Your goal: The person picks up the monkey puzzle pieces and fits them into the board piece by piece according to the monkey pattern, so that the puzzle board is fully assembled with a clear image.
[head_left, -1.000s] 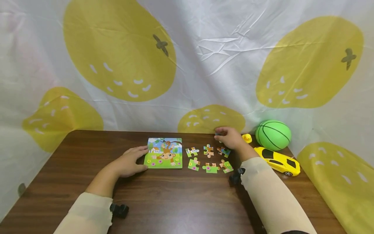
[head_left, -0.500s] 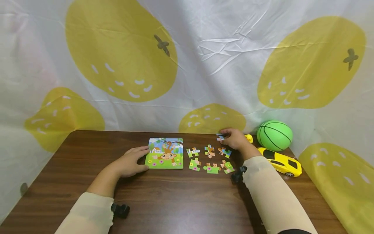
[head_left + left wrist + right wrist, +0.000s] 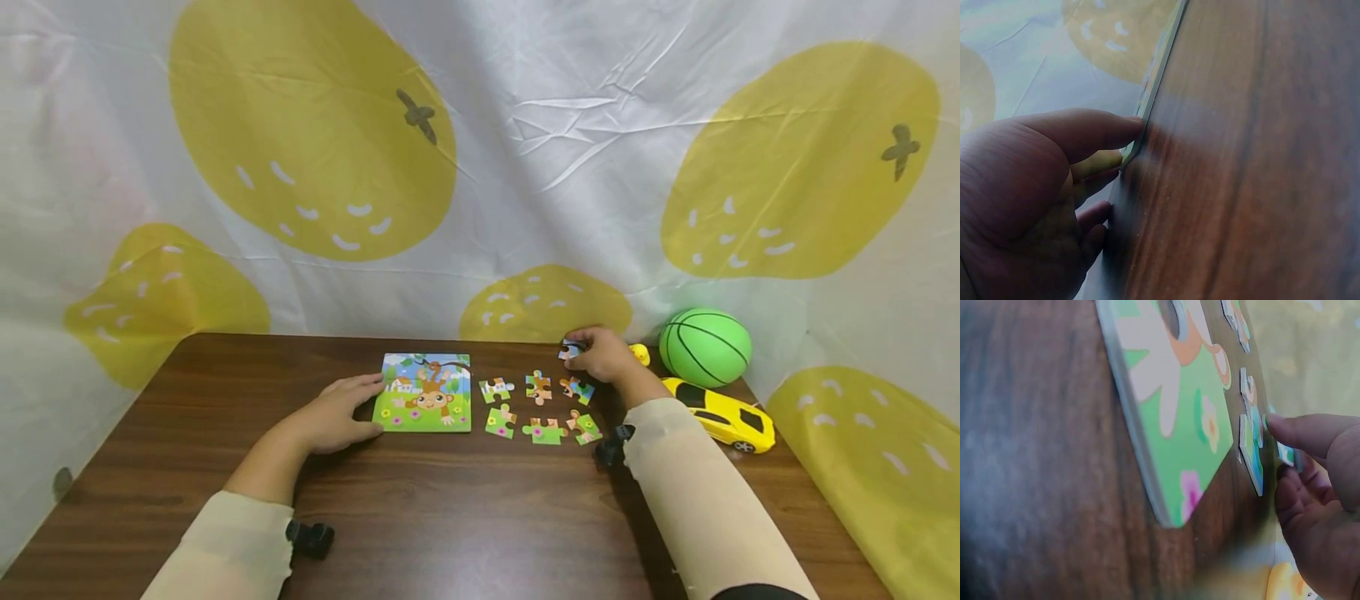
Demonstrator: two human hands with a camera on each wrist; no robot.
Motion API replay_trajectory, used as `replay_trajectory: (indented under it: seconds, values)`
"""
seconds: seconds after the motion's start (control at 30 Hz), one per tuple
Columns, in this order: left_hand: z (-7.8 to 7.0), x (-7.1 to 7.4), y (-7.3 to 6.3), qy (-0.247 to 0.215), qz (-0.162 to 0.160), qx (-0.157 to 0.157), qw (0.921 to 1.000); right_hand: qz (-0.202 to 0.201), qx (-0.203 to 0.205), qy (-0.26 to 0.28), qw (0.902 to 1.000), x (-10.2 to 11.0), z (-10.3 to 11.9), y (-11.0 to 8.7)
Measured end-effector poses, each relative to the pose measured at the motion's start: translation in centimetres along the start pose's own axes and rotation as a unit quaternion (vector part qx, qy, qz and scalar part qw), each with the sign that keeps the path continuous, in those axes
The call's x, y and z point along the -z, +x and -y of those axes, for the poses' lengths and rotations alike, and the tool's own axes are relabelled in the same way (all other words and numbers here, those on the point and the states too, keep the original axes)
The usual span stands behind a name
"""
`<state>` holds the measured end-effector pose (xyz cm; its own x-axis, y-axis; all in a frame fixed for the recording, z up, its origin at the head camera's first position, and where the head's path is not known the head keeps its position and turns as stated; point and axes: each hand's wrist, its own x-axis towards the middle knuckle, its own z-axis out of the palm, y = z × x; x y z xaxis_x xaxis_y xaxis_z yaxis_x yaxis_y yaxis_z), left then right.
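Observation:
In the head view a square monkey picture puzzle (image 3: pixel 423 396) lies flat on the table. My left hand (image 3: pixel 337 417) rests at its left edge, fingertips and thumb spread along that side; the left wrist view shows the thumb (image 3: pixel 1129 128) against the board's thin edge. At the back, my right hand (image 3: pixel 606 354) pinches a blue jigsaw piece (image 3: pixel 567 352) between thumb and fingers, which partly hide it. Loose pieces lie in two rows between the hands: a white-and-green one (image 3: pixel 496 390), a brown one (image 3: pixel 537 387), and several more, including a flowered green piece (image 3: pixel 1197 431).
A yellow toy car (image 3: pixel 723 417), a green ball (image 3: pixel 705 347) and a small yellow duck (image 3: pixel 639 355), half covered by the right hand, stand at the right. A lemon-print cloth (image 3: pixel 525 208) hangs behind the wooden table (image 3: pixel 465 517).
The right hand has shifted slightly right over the last second, and more of the blue piece shows in its fingers. The left hand and the board stay put.

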<state>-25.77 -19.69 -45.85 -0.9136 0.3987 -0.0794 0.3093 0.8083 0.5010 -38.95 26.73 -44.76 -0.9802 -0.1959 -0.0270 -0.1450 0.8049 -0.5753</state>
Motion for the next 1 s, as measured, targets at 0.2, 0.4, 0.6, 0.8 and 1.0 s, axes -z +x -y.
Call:
replay_trajectory:
  seconds: [0.2,0.4,0.6,0.8,1.0]
  values:
    - [0.1,0.0,0.0,-0.001,0.003,0.003,1.0000,-0.026,0.003,0.003,0.9996,0.1,0.1,-0.2]
    - [0.2,0.0,0.0,-0.002,0.006,0.006,1.0000,-0.040,-0.001,-0.005,0.9992,0.0,0.2,-0.7]
    - [0.1,0.0,0.0,-0.004,0.006,0.006,1.0000,-0.047,0.022,0.032,0.9981,-0.3,1.5,-1.1]
    - [0.0,0.1,0.0,-0.003,0.004,0.007,1.0000,-0.023,0.036,0.105,0.9936,-1.4,4.0,-1.6]
    - [0.1,0.1,0.0,-0.002,0.005,0.006,1.0000,-0.001,0.045,0.146,0.9882,-3.0,6.7,-2.1]
